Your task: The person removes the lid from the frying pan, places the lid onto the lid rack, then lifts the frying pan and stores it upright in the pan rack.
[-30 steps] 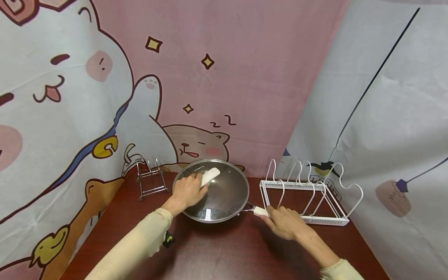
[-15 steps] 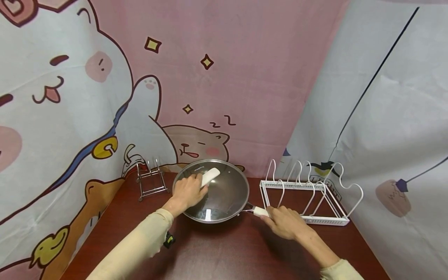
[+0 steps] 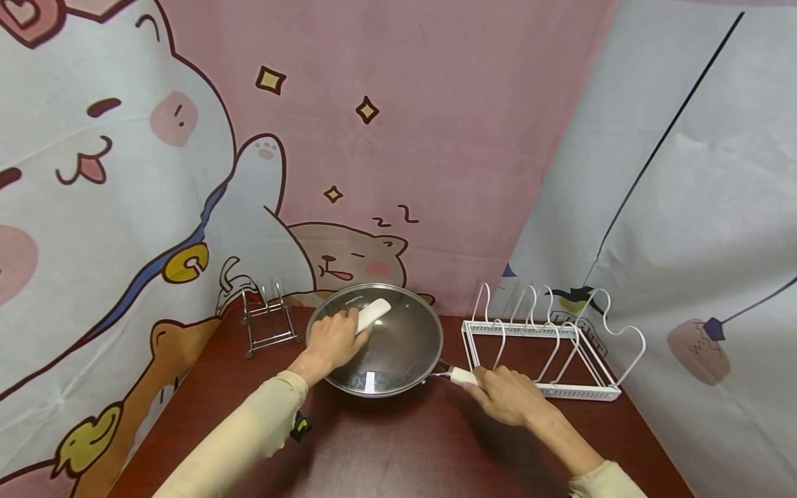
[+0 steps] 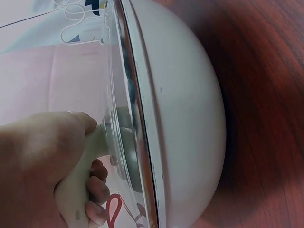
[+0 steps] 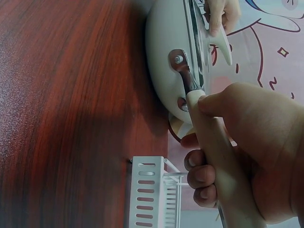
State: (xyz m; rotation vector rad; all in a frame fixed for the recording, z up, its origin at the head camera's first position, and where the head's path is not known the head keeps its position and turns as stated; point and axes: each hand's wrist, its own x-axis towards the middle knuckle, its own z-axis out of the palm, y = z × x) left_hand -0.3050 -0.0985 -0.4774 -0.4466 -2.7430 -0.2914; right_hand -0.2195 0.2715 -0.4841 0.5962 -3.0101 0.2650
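Observation:
A pale wok stands on the dark red table, covered by a clear glass lid with a metal rim. My left hand grips the lid's cream handle, fingers curled round it, as the left wrist view shows. On the other side my right hand holds the wok's long cream handle, its thumb lying along the top near the metal bracket. The lid sits on the wok's rim in both wrist views. Part of each handle is hidden by the hand on it.
A white rack with several looped wire dividers stands right of the wok, close behind my right hand. A small metal wire rack is at the back left. Near my left sleeve lies a small black item. A printed curtain hangs behind the table.

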